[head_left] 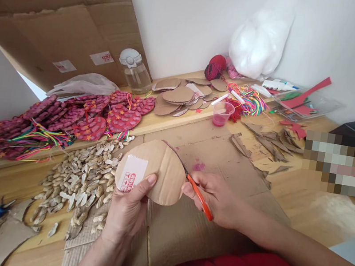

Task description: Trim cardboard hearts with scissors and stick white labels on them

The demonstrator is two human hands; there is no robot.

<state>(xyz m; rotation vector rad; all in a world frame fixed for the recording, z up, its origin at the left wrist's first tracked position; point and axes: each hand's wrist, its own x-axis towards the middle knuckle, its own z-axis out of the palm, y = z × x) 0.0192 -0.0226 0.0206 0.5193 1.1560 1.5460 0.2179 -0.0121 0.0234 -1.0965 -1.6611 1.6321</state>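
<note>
A rounded piece of cardboard (167,172) with a white printed label is pinched in my left hand (130,208), thumb on top. My right hand (217,198) is closed around orange-handled scissors (200,197), whose dark blades lie along the right edge of the cardboard. A thin strip at the upper right edge is partly cut away. Beneath both hands lies a flat cardboard sheet (176,245) with pink stains. The blade tips are hidden by the cardboard.
Peanut shells (85,181) are heaped at left, below red decorated pieces (99,114) with colourful tassels. Cut cardboard ovals (178,95) are stacked behind, near a plastic cup (222,115) of pink liquid. Cardboard scraps (275,142) lie right; a clear bottle (135,72) stands at the back.
</note>
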